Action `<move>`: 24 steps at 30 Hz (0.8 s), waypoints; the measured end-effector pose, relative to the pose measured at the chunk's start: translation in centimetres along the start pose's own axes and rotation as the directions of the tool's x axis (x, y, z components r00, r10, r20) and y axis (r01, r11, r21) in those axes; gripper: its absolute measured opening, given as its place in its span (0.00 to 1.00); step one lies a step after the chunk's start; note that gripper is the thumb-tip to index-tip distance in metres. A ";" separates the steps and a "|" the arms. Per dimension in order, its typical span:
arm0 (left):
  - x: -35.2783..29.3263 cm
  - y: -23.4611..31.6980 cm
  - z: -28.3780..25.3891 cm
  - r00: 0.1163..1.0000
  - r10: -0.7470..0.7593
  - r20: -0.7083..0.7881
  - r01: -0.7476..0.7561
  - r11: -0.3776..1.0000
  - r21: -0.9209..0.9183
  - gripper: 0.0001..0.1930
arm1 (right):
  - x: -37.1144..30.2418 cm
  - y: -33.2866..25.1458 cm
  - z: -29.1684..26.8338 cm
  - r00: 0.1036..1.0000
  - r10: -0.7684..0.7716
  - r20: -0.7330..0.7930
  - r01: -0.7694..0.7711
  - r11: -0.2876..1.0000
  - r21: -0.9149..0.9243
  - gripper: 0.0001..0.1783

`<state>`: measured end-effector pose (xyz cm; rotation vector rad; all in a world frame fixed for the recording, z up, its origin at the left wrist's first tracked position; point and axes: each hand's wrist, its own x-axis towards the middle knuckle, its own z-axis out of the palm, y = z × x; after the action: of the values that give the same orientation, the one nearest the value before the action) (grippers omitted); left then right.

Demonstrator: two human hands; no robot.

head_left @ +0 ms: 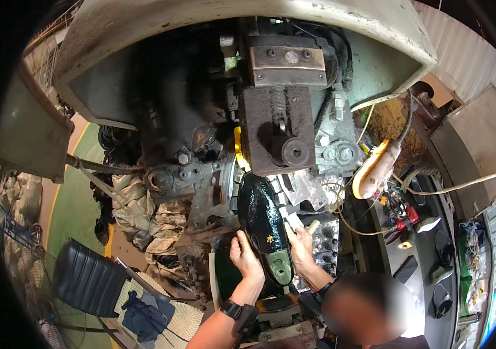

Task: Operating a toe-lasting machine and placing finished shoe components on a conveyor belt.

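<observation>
A glossy black shoe upper (259, 203) with a small gold mark sits on a green shoe last (281, 267), whose bare end with a hole points toward me. My left hand (245, 257) is closed against its left side, and my right hand (301, 251) grips the right side. The far end of the shoe lies among the metal parts of a machine (277, 125), below its dark block, where its tip is partly hidden. Pale finger-like pieces show beside the upper's right edge. A yellow strip (238, 148) stands just beyond the tip.
A curved pale machine hood (248, 13) arches overhead. At right hangs a lit lamp (379, 168) on a cable, near a rack with several dark shoes (443, 247). On the left are crumpled beige cloth (161, 232) and a black-backed chair (88, 276). A blurred patch covers the lower right.
</observation>
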<state>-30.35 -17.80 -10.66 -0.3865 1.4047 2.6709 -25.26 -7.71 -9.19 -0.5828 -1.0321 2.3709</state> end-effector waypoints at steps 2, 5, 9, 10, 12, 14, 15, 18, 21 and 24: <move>-0.1 0.3 0.2 1.000 -0.028 -0.001 0.028 0.999 -0.016 0.17 | -0.4 -0.3 0.1 1.000 0.008 0.002 -0.008 1.000 0.001 0.16; -0.3 0.4 -0.7 1.000 -0.025 0.005 0.025 0.999 0.027 0.17 | -1.4 -0.9 0.9 0.999 0.045 0.000 -0.045 0.998 0.039 0.17; -1.1 1.5 -0.3 0.995 -0.091 0.032 0.092 0.996 -0.020 0.16 | -2.4 -2.0 1.6 0.993 0.079 -0.086 -0.083 0.995 -0.052 0.17; -1.3 1.8 -0.2 0.994 -0.102 0.048 0.104 0.994 -0.030 0.16 | -2.5 -1.9 1.5 0.991 0.087 -0.102 -0.093 0.994 -0.053 0.17; -1.3 2.0 -0.3 0.995 -0.091 0.029 0.090 0.996 0.019 0.16 | -3.0 -2.4 1.9 0.987 0.103 -0.127 -0.117 0.987 -0.113 0.18; -1.0 1.8 -0.8 0.995 -0.088 0.043 0.087 0.996 0.037 0.17 | -3.0 -2.3 2.0 0.990 0.103 -0.101 -0.113 0.988 -0.104 0.18; -1.0 1.8 -0.6 0.995 -0.091 0.045 0.089 0.995 0.040 0.17 | -2.9 -2.2 1.7 0.992 0.096 -0.081 -0.104 0.990 -0.100 0.18; -1.0 2.1 -0.1 0.980 -0.176 0.095 0.185 0.978 -0.099 0.16 | -2.6 -2.1 1.3 0.998 0.040 -0.053 -0.051 0.974 -0.222 0.15; -0.3 2.6 -2.1 0.973 -0.070 0.219 0.041 0.990 0.134 0.15 | -2.1 -1.9 -0.8 0.999 0.016 -0.042 -0.028 0.953 -0.301 0.15; 1.1 5.3 -7.6 0.982 0.069 0.179 -0.111 0.965 0.239 0.15 | -3.5 -7.0 -3.1 0.972 0.227 0.051 -0.200 0.927 -0.316 0.23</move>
<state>-31.16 -27.12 -10.82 -0.0720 1.7109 2.4798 -18.96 -3.86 -5.15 -0.7433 -1.4634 2.4552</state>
